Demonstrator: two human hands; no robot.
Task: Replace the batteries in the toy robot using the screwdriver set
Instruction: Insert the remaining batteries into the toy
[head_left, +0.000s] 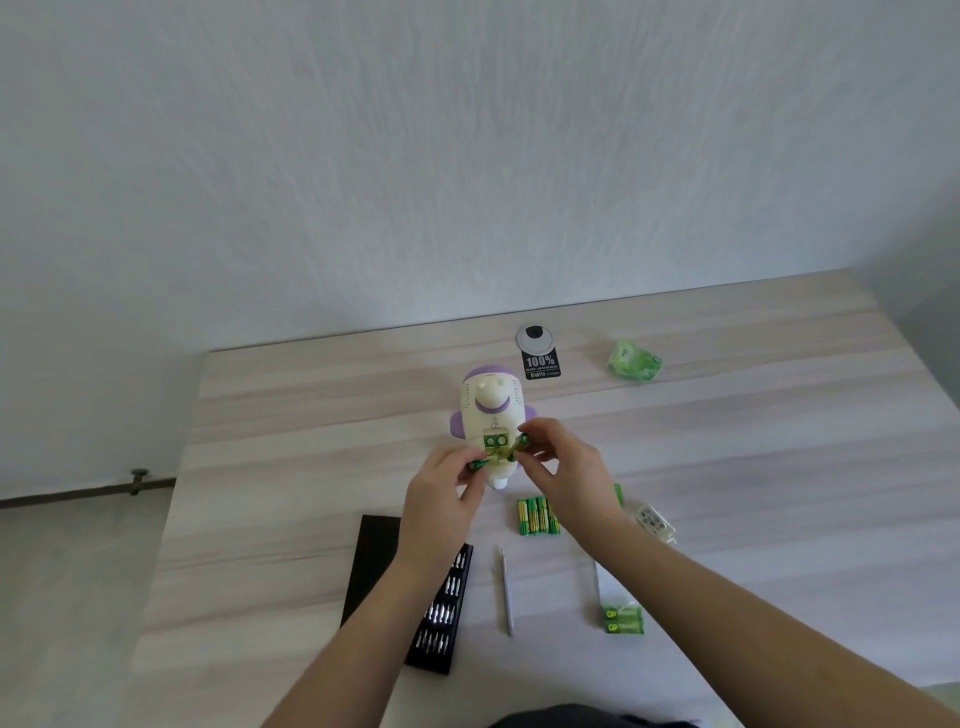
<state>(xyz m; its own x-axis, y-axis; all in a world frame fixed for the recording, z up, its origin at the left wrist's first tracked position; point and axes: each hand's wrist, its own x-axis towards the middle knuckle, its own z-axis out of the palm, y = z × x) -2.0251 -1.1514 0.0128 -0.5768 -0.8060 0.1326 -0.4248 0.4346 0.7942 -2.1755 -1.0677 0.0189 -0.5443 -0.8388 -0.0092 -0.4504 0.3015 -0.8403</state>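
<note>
Swapping cells over the toy robot (491, 415).
My left hand (441, 491) pinched one green battery (478, 464); my right hand (563, 467) pinched another battery (521, 443).

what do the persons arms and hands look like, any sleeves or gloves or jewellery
Both arms are bare from the bottom edge of the frame up to the hands, with no sleeves in view. The left hand and the right hand wear no gloves, and no watch, bracelet or ring can be made out. Nothing is strapped or taped to either forearm.
</note>
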